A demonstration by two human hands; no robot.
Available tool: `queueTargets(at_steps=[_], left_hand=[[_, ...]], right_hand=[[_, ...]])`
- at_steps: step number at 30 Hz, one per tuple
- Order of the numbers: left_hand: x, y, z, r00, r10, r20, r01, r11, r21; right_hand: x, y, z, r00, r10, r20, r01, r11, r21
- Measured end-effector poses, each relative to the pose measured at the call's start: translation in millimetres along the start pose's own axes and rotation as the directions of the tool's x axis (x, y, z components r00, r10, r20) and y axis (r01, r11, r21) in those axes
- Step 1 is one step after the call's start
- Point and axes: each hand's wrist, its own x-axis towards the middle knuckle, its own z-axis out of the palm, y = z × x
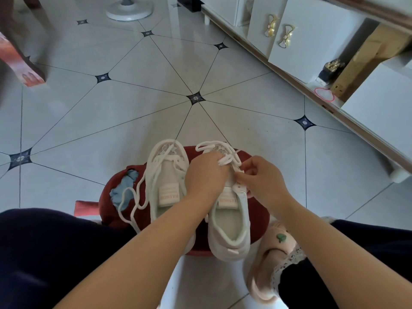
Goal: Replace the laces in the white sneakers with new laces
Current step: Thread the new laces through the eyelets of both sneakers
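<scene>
Little looks finished: the left sneaker (167, 175) trails a loose lace (136, 192); my left hand (206, 175) grips the right sneaker's (229, 233) lace (224, 161), my right hand (263, 179) pinching it.

sneakers (196, 197) side by side on stool (258, 210) (floor (156, 97) beneath)

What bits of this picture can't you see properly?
- Right sneaker eyelets and lace ends: head view, covered by left hand and right hand.
- Its tongue label: partly behind the left arm.
- White round stand: cut off by the top edge.
- Blue cloth: mostly inside the red seat.
</scene>
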Motion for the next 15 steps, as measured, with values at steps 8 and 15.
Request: queueTargets(at_steps=[8,15], left_hand=[[0.9,-2.6,-0.2,0.999,0.040,-0.005,-0.040,0.999,-0.020],[0.6,-0.8,-27.4,0.975,-0.214,0.059,0.219,0.882,-0.418]], right_hand=[[-3.6,-0.3,-0.1,0.999,0.031,0.026,-0.033,0.997,0.077],[-3.6,-1.3,-1.5,0.996,0.074,0.045,-0.078,0.993,0.093]])
